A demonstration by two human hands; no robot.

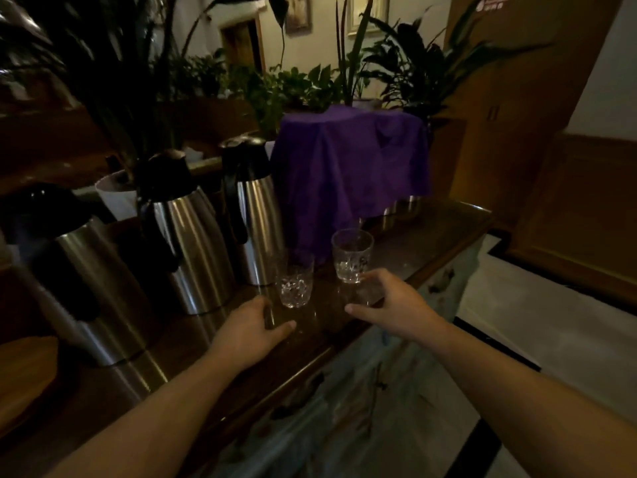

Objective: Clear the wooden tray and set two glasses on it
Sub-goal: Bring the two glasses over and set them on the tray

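Note:
Two clear cut-pattern glasses stand upright on the dark wooden counter (431, 243). The left glass (296, 282) is just beyond my left hand (251, 331), whose fingers and thumb are spread with nothing in them. The right glass (352, 255) stands a little farther back. My right hand (389, 305) is open, its fingertips close to that glass's base; I cannot tell if they touch. A corner of the light wooden tray (24, 377) shows at the far left edge; what lies on it is out of view.
Three steel thermos jugs with black tops (86, 288) (186, 236) (255, 219) line the counter to the left of the glasses. A purple cloth (348, 170) drapes a tall object behind them, with a small steel pot (403, 205) beside it. Potted plants stand behind. The counter's front edge runs diagonally by my arms.

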